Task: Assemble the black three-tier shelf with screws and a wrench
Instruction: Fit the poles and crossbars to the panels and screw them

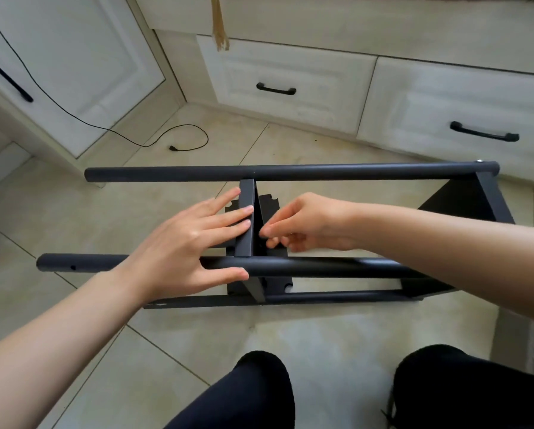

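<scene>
Two hands work on the black shelf (290, 267), which lies on its side on the tiled floor (172, 335). Left hand (182, 243) is flat and open, pressing the middle shelf board (246, 218) against the near pole (104, 263). Right hand (302, 224) has pinched fingers by the board; what it pinches is too small to see. Should the left hand slip, the board could tip and the holes would stop lining up.

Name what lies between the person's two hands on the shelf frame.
In the head view, the middle shelf panel stands on edge between the left hand and the right hand.
</scene>
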### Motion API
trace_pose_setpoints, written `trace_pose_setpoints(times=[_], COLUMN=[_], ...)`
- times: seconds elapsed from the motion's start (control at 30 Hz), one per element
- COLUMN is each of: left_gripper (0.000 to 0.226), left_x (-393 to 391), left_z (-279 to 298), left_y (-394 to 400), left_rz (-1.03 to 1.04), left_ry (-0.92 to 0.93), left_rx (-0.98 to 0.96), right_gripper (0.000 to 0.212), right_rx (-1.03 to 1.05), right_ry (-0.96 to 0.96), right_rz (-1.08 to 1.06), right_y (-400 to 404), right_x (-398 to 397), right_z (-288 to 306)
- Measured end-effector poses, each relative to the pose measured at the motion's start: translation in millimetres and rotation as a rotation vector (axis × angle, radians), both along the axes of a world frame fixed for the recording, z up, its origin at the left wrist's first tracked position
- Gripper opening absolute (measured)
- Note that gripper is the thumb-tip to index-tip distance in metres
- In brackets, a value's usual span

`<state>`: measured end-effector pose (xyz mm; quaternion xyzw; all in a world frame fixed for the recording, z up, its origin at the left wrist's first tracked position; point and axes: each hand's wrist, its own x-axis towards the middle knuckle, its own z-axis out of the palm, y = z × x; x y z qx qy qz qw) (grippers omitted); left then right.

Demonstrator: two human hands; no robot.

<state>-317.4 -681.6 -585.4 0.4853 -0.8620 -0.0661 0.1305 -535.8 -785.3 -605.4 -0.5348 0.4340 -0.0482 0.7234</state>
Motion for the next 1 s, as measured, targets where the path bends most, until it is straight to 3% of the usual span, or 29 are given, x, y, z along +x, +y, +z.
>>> trace_pose_setpoints(times=[0.23,0.6,1.0], left_gripper=[0.072,0.073,0.073], left_x=[2.6,3.3,4.1], left_z=[-13.0,-17.2,-18.8], left_y=[1.6,1.8,2.4], left_rz=[0.007,0.011,0.014], left_ry=[0.120,0.156,0.137], left_rx=[0.040,0.037,0.028], right_gripper=[0.014,0.025,0.021], right_rx=[0.164,0.386,0.397], right_ry=[-0.080,-0.133,-0.175], right_rz=[0.091,0.202,0.262], right_y=[-9.0,-9.0,-8.2], right_x=[12.1,23.2,19.0], right_z=[-16.6,-31.8,-33.3])
